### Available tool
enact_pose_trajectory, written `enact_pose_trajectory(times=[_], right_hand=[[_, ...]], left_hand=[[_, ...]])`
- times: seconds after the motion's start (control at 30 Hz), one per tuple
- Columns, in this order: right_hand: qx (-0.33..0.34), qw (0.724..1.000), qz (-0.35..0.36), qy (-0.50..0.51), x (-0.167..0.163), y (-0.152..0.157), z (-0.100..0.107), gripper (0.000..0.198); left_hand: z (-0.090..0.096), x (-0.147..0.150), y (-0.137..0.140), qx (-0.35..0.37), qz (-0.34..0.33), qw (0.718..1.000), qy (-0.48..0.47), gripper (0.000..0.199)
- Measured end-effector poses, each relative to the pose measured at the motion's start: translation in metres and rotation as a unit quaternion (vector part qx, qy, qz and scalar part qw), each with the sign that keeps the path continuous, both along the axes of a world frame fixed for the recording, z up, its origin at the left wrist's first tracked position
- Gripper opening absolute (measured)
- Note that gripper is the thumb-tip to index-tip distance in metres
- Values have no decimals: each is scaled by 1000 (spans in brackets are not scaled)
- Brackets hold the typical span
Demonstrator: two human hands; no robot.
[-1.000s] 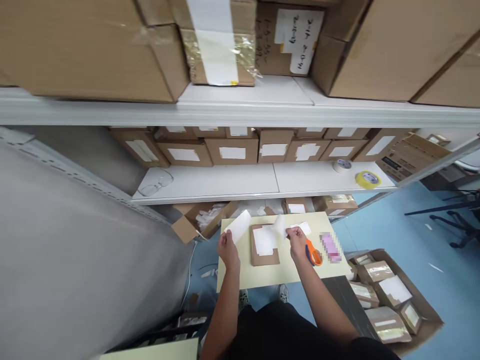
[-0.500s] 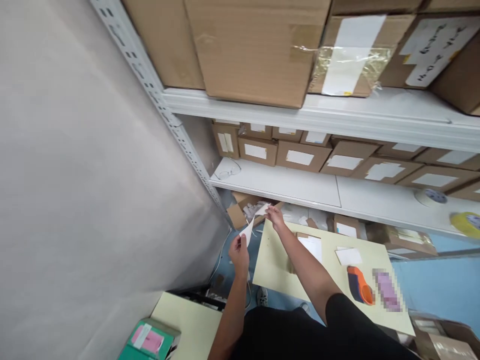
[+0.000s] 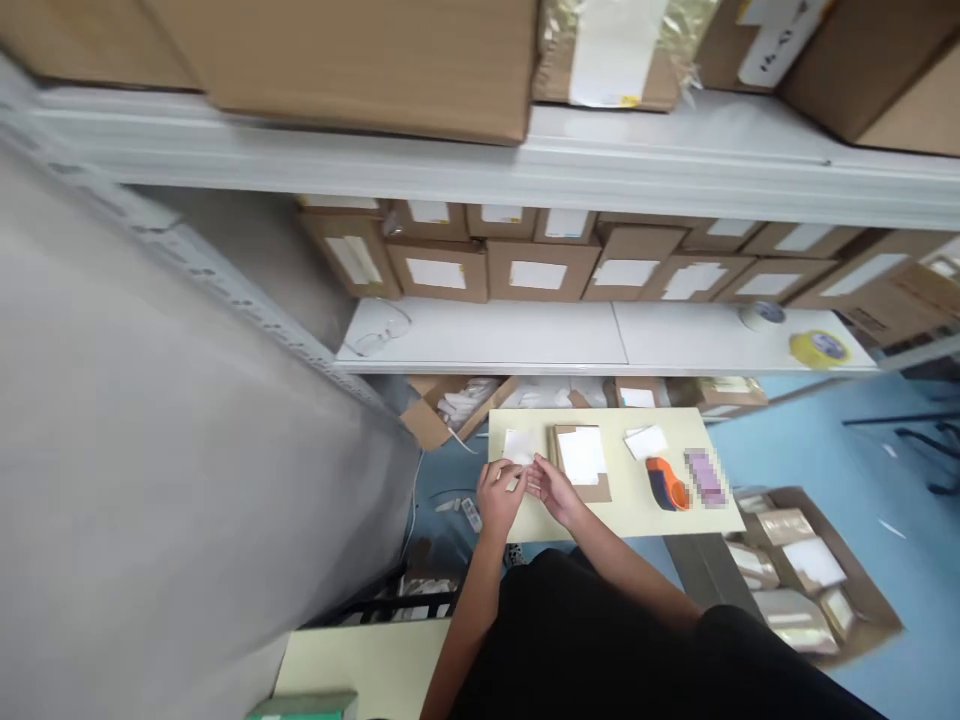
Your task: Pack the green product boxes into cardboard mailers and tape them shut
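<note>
A white sticker label [image 3: 519, 445] is held over the left end of the pale yellow table [image 3: 555, 525]. My left hand [image 3: 499, 495] is closed on its lower left edge, fingers bent. At its lower right edge is my right hand [image 3: 553, 490], with thumb and fingertips pinching near the corner. Just right of my hands lies a flat cardboard box [image 3: 595, 492] with white paper labels [image 3: 581, 457] on top. Farther right are small white slips [image 3: 646, 442], an orange and dark blue tape dispenser [image 3: 666, 485] and a blurred-out purple item [image 3: 705, 477].
Behind the table a shelf [image 3: 487, 335] bears labelled cartons [image 3: 536, 270], glasses [image 3: 382, 335] and tape rolls [image 3: 819, 349]. An open box of white scraps [image 3: 427, 425] stands on the floor at back left. A large carton of packages [image 3: 874, 610] sits at right. A grey wall [image 3: 150, 480] rises at left.
Both hands have come from over the scrap box to above the table, closer together. The strip in my right hand is gone. The view has swung to the right.
</note>
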State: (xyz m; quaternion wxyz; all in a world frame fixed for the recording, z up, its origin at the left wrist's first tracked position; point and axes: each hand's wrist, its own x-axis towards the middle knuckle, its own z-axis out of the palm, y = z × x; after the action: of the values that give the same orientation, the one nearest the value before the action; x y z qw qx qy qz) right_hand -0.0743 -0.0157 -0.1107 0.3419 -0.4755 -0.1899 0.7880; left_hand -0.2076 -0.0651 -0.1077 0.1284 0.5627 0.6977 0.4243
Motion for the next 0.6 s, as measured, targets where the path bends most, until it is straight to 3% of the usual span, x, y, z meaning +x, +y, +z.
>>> enact_pose_trajectory(times=[0.1, 0.2, 0.27, 0.4, 0.47, 0.6], right_hand=[[23, 989, -102, -101, 32, 10, 0, 36], [65, 971, -153, -172, 66, 20, -3, 38], [87, 967, -135, -198, 86, 21, -5, 42], [93, 970, -65, -213, 117, 9, -15, 47], [80, 971, -52, -217, 129, 3, -25, 50], [78, 955, -47, -282, 156, -1, -51, 54]], left_hand=[[-6, 35, 12, -33, -93, 995, 23, 27], [-13, 64, 23, -70, -158, 983, -55, 53], [-20, 77, 30, -109, -129, 970, -175, 48], [-39, 96, 43, -174, -73, 907, -377, 33], [-49, 106, 46, -181, -70, 898, -395, 31], [-70, 132, 42, -201, -14, 906, -371, 29]])
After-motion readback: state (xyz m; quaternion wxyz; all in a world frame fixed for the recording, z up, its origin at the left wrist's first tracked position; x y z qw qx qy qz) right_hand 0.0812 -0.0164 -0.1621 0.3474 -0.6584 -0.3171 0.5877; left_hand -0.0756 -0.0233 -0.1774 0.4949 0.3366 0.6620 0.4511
